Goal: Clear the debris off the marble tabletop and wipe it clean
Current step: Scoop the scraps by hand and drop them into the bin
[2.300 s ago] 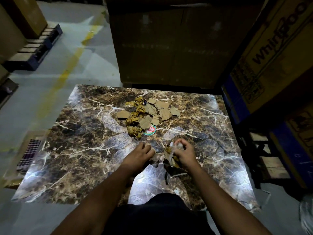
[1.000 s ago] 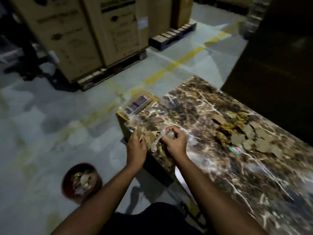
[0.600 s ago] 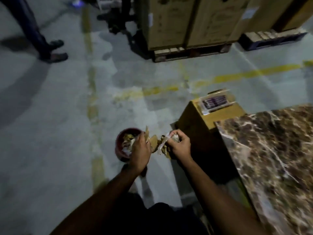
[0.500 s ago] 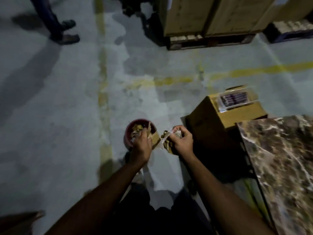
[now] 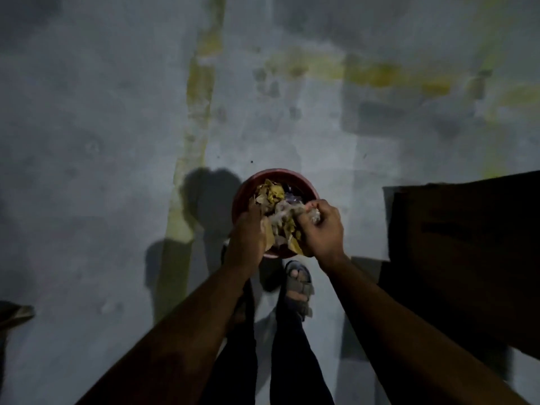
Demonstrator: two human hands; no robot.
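Two handfuls of debris (image 5: 282,226), torn cardboard and crumpled paper, are going into the red bucket (image 5: 248,190) on the floor. The left hand (image 5: 248,229) at 9 o'clock and the right hand (image 5: 323,229) at 3 o'clock are each clutching scraps over it. The desk is lying out of view, so what remains and the wiping cannot be judged. No writing is showing.

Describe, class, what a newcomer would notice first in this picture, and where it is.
At the centre, the left hand and right hand hold torn brown cardboard and paper scraps over a round red bucket on the grey concrete floor. Below it shows a foot in a grey strapped sandal; a worn yellow painted line runs up the floor beyond.
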